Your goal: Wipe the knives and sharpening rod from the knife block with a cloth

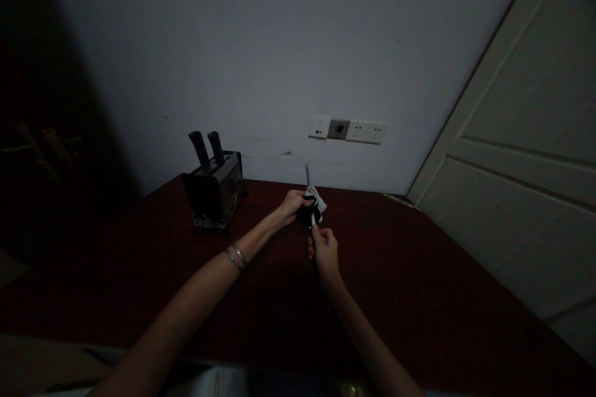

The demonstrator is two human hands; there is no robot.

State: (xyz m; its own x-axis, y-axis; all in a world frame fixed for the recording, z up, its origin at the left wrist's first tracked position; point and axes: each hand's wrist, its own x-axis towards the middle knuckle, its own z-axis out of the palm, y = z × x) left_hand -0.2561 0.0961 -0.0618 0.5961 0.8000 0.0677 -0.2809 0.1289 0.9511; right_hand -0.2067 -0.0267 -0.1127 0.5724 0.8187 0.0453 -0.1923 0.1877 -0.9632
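Note:
My left hand (293,205) is closed around a bunched black-and-white cloth (320,200). The cloth is wrapped about a slim metal utensil whose narrow grey end (308,175) sticks up past it toward the wall. Just below, my right hand (326,249) is closed, its thumb and fingers gripping the near end of that same utensil; a pale strip of it shows between the hands. Dim light and the cloth hide what kind of utensil it is. Both hands are over the middle of a dark red tabletop (395,260).
Left of my hands stands a knife block (205,201) with two black-handled knives (207,147) upright in it. A row of wall sockets (367,131) is on the white wall behind. To the right is a pale panelled door (521,136). A flat patterned strip (401,201) lies at the back right edge.

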